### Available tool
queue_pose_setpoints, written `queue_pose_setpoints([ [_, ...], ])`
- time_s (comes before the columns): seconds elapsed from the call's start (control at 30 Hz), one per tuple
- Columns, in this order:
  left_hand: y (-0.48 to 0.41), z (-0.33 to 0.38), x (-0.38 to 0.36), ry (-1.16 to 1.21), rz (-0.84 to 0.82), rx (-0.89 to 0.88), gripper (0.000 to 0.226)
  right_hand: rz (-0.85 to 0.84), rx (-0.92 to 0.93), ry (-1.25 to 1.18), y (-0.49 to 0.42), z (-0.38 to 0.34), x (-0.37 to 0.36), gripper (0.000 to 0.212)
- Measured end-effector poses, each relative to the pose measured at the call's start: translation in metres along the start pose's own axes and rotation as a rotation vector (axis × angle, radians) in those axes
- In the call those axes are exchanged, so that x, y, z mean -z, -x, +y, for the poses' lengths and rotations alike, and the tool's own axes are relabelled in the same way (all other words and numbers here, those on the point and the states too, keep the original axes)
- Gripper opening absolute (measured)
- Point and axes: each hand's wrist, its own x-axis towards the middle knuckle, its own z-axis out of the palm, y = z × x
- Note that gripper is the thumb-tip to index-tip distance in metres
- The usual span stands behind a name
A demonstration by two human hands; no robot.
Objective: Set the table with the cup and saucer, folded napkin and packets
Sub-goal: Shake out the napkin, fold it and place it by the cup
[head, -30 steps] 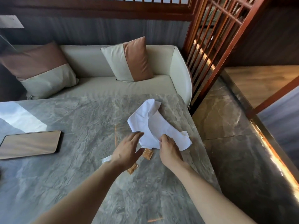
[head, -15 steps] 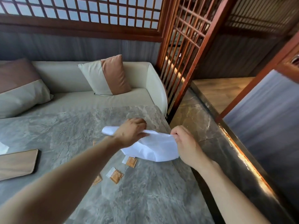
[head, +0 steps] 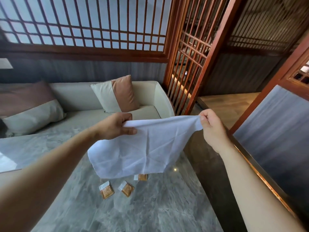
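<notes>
Napkin point(head: 142, 148) is up in the air, spread wide btwn both hands, hanging over the marble table point(head: 158, 206). We've got its top edge running left-to-right, pulled fairly taut; that's the long axis, and the rest droops down toward us. Left hand point(head: 115, 126) is closed, pinching the left corner; right hand point(head: 212, 126) is closed too, thumb and fingers clamped on the right corner, out past the table's right edge. Neither is nearer, w/ one corner each. Below the cloth, three packets point(head: 117, 190) lie on the marble, one partly hidden. Next, we reckon, corner goes to corner for the fold. No cup or saucer in view.
</notes>
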Motion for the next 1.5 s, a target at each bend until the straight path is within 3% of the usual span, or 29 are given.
queue_pose_setpoints([
  [0.17, 0.033, 0.014, 0.054, 0.170, -0.172, 0.114, 0.017, 0.051, 0.022, -0.133, -0.029, -0.029, -0.003, 0.013],
  [0.3, 0.058, 0.015, 0.083, 0.487, -0.265, 0.143, 0.016, 0.053, 0.034, -0.202, -0.048, -0.052, -0.001, 0.013],
  [0.37, 0.067, 0.016, 0.094, 0.623, -0.216, 0.151, 0.021, 0.039, 0.039, -0.255, -0.053, -0.061, 0.002, 0.014],
  [0.47, 0.076, 0.018, 0.108, 0.600, -0.143, 0.170, 0.024, -0.010, 0.054, -0.314, -0.059, -0.073, 0.004, 0.016],
  [0.6, 0.085, 0.017, 0.125, 0.417, -0.052, 0.203, 0.023, -0.076, 0.052, -0.356, -0.064, -0.087, 0.002, 0.019],
  [0.7, 0.087, 0.015, 0.136, 0.016, 0.004, 0.222, 0.016, -0.104, 0.086, -0.341, -0.069, -0.094, -0.002, 0.021],
  [0.77, 0.089, 0.013, 0.144, -0.154, 0.029, 0.262, 0.028, -0.127, 0.102, -0.326, -0.075, -0.097, -0.004, 0.020],
  [0.87, 0.098, 0.017, 0.150, -0.062, 0.178, 0.293, 0.051, -0.172, 0.112, -0.302, -0.086, -0.102, -0.005, 0.018],
  [0.97, 0.102, 0.022, 0.151, 0.080, 0.395, 0.348, 0.056, -0.219, 0.134, -0.268, -0.095, -0.109, -0.006, 0.018],
  [1.13, 0.107, 0.026, 0.154, -0.350, 0.558, 0.253, 0.038, -0.149, 0.143, -0.239, -0.098, -0.113, -0.011, 0.019],
  [1.3, 0.144, 0.016, 0.141, -0.269, 0.697, 0.141, 0.019, -0.131, 0.104, -0.326, -0.064, -0.098, -0.026, 0.029],
  [1.5, 0.221, -0.008, 0.075, 0.257, 0.804, 0.194, 0.019, -0.192, -0.114, -0.496, 0.015, -0.034, -0.058, 0.033],
])
